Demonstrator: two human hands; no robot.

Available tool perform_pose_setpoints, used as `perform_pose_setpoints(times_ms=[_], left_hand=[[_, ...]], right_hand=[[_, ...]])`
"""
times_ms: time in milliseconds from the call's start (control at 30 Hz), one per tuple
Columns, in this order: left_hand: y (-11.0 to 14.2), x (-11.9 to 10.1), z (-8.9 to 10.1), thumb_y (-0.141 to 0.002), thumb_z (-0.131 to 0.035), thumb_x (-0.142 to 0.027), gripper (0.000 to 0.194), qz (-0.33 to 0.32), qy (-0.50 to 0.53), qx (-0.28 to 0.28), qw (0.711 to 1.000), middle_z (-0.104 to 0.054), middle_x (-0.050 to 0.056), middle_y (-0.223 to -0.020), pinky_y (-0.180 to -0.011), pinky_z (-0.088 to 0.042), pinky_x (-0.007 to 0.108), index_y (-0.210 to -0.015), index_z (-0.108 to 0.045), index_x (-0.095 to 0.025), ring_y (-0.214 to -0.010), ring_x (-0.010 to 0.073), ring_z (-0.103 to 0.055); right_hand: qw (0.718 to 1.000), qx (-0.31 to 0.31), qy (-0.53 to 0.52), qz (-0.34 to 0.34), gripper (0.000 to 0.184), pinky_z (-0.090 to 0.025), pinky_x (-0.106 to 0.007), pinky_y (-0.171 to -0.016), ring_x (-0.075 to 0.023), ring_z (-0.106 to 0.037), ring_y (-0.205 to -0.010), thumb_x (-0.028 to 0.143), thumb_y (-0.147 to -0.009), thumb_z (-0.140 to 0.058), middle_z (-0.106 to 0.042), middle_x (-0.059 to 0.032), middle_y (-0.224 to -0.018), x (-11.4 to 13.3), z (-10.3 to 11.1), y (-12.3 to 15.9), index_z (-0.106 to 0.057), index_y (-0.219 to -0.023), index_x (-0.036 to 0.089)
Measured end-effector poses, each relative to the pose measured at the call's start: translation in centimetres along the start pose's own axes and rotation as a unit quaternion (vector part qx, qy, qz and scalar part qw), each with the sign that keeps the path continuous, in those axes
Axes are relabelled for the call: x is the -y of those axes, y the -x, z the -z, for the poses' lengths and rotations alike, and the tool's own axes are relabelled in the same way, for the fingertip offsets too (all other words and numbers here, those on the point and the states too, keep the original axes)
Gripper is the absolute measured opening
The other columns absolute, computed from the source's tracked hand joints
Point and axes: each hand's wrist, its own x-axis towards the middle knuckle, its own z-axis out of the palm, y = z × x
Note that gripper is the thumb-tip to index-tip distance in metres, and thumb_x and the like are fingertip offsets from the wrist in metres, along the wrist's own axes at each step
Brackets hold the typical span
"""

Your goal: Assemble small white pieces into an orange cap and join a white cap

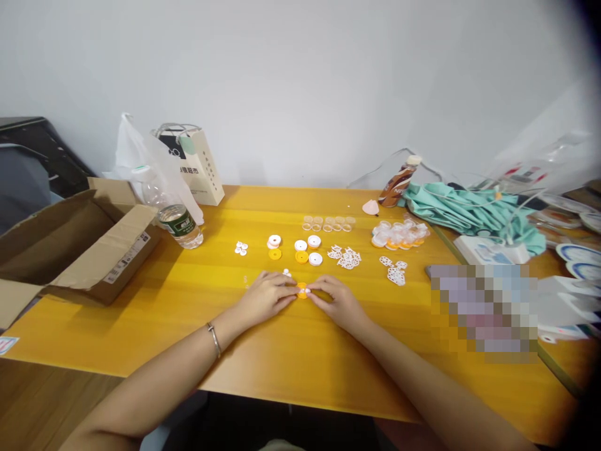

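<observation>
A small round orange disc (303,296) lies on the table between my hands, with small white pieces on it. At its left edge, my left hand (268,297) has thumb and fingers closed on the disc. My right hand (339,302) pinches a small white piece (308,290) over the disc's right side. Just beyond my left fingers are small white pieces (287,272). Farther back sit an orange disc (275,254), another orange disc (301,257) and several white discs (315,259). White openwork gear-like pieces (348,258) are heaped to the right of these.
Clear round caps (328,224) stand in rows behind. Finished-looking clear-and-orange units (399,235) cluster at right, near a brown bottle (399,181) and teal cloth (462,210). On the left are an open cardboard box (101,257), a water bottle (176,219) and a paper bag (200,166).
</observation>
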Motion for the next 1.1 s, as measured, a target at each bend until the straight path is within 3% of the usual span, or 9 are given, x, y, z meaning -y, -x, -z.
perform_pose_setpoints(times_ms=[567,767,1100], left_hand=[[-0.01,0.09,0.1,-0.09,-0.041,-0.029,0.026,-0.017,-0.001,0.007,1.0,-0.064,0.003,-0.105,-0.08,-0.03,0.03,-0.107,-0.061,-0.028,-0.099,0.0157,-0.054],[0.02,0.1,0.12,-0.091,-0.04,-0.028,0.026,-0.027,-0.008,0.002,1.0,-0.064,0.003,-0.107,-0.08,-0.029,0.031,-0.106,-0.06,-0.027,-0.1,0.0158,-0.053],[0.01,-0.04,0.26,-0.091,-0.038,-0.026,0.026,-0.043,-0.038,0.005,0.998,-0.064,0.004,-0.105,-0.08,-0.028,0.032,-0.105,-0.06,-0.026,-0.097,0.016,-0.054]], right_hand=[[1.0,-0.008,0.0,-0.004,0.015,-0.051,-0.032,-0.072,-0.0178,-0.061,-0.078,0.024,-0.08,-0.056,-0.064,-0.0049,-0.083,-0.13,0.04,0.06,-0.063,-0.093,0.022],[0.999,0.012,-0.017,0.034,0.015,-0.051,-0.033,-0.077,-0.0177,-0.062,-0.085,0.022,-0.08,-0.056,-0.065,-0.0054,-0.091,0.07,0.29,0.26,-0.062,-0.093,0.023],[0.992,0.001,0.101,0.081,0.012,-0.052,-0.039,-0.08,-0.021,-0.062,-0.089,0.022,-0.081,-0.054,-0.064,-0.0083,-0.097,-0.27,-0.32,0.62,-0.065,-0.087,0.023]])
